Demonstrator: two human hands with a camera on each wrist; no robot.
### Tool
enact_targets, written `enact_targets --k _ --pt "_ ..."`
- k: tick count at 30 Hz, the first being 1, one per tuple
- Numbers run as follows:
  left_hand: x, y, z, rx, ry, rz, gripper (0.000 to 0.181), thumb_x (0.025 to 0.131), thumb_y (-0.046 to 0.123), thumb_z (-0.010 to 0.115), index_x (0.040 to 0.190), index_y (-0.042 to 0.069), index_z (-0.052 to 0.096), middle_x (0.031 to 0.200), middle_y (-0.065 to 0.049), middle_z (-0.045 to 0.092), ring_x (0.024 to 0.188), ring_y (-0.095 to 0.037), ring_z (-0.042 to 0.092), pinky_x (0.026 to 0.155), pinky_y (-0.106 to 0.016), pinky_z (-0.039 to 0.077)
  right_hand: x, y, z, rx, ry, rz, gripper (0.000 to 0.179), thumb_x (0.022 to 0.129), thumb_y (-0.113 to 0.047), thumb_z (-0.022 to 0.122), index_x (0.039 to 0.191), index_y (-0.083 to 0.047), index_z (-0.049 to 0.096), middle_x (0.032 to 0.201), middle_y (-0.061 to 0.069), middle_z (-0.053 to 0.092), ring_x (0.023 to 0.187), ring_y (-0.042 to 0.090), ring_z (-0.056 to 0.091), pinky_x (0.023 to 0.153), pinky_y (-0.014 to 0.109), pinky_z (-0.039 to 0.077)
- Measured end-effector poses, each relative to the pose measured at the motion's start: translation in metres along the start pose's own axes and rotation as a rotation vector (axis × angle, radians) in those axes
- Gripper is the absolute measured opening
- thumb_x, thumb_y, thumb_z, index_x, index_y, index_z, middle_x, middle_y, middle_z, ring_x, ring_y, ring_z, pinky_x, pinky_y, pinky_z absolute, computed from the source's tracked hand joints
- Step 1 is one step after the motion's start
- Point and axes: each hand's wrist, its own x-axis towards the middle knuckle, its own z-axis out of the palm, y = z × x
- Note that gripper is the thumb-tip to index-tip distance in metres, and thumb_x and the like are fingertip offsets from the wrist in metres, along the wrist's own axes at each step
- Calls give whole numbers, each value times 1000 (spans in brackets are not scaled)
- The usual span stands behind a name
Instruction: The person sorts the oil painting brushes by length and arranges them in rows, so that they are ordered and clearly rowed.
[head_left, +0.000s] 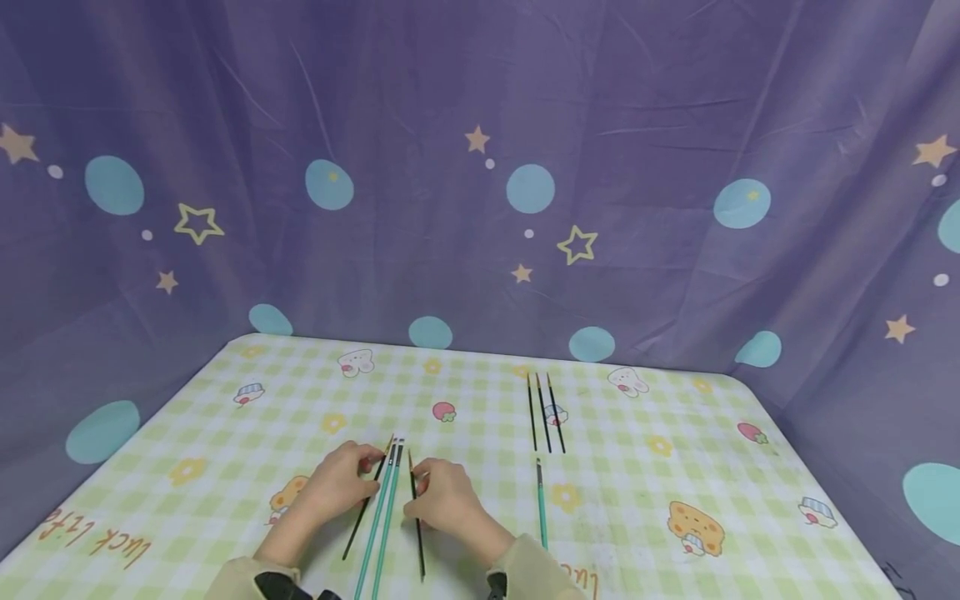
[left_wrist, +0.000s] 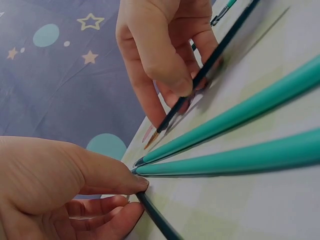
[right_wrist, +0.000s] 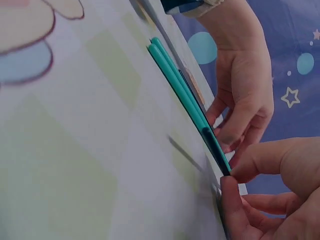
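Pale sleeves point(head_left: 543, 571) reach in from the near edge, framing two teal brushes point(head_left: 387, 521) that lie side by side on the table point(head_left: 615, 483) between the hands, bristle ends pointing away from the person. The left hand point(head_left: 339, 483) pinches a slim black brush point(head_left: 357, 527) just beside the pair, thumb and fingertips set towards its bristle end, presumably because a thin handle is easiest to steer there. The right hand point(head_left: 450, 496) grips another black brush point(head_left: 418, 533) much the same way on the other side; its shadow falls apart from the handle, so it seems partly raised. Farther right, three black brushes point(head_left: 543, 412) lie in a spaced row, likely so each stays distinct, while a lone teal brush point(head_left: 542, 504) sits nearer, perhaps set apart by its handle colour
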Motion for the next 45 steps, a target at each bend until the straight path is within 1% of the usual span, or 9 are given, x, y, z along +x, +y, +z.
enact_targets --k 4,9,13,17,25,29,35,42,45 --pt "0 0 0 1 1 3 37 74 3 66 111 0 61 84 -7 47 60 -14 47 46 -24 44 1 3 -5 6 24 7 42 68 -2 71 109 -1 60 68 -3 54 44 9 52 41 23 46" --pt "-1 0 1 -10 4 5 37 74 3 66 111 0 61 85 -7 47 59 -13 48 46 -24 44 2 6 -17 12 39 -16 44 71 -3 69 114 0 58 70 -2 55 46 11 54 43 24 46" --pt "-1 0 1 -19 5 -8 37 74 2 66 111 0 61 85 -7 47 56 -13 48 45 -24 44 5 11 -29 24 57 -46 46 74 -3 67 118 -1 56 71 -1 56 47 11 56 44 22 48" --pt "0 2 2 -12 12 -16 37 74 3 66 111 1 61 85 -6 47 55 -13 48 45 -23 44 10 16 -42 40 67 -57 46 75 -3 65 120 -2 55 73 1 56 49 13 58 46 23 50" --pt "-1 1 3 -5 25 -17 38 74 3 66 111 0 61 84 -6 46 56 -13 48 45 -23 44 15 28 -71 82 89 -89 49 73 0 59 122 2 52 72 4 56 46 11 57 45 26 51" --pt "0 1 3 -6 20 -17 38 74 3 66 111 1 61 84 -6 46 56 -12 48 45 -23 43 20 36 -87 107 97 -40 51 75 -1 59 126 -2 50 76 8 58 49 14 58 48 29 53" --pt "0 1 1 -37 11 -10 37 73 3 65 110 2 61 84 -6 46 52 -13 48 45 -25 43 27 49 -111 76 137 4 51 79 -2 56 129 -6 49 77 9 59 51 16 59 51 32 54" --pt "-2 2 1 -61 8 -7 36 74 1 64 110 1 61 82 -7 46 50 -14 47 44 -26 43 35 63 -133 64 241 59 45 79 -2 56 123 -7 54 78 8 61 52 15 58 52 31 54" --pt "-2 1 1 -65 8 -8 37 74 1 64 111 1 61 82 -7 45 50 -14 47 43 -26 43 40 70 -141 64 284 77 41 80 -1 57 120 -4 56 79 10 61 53 16 58 54 31 54"
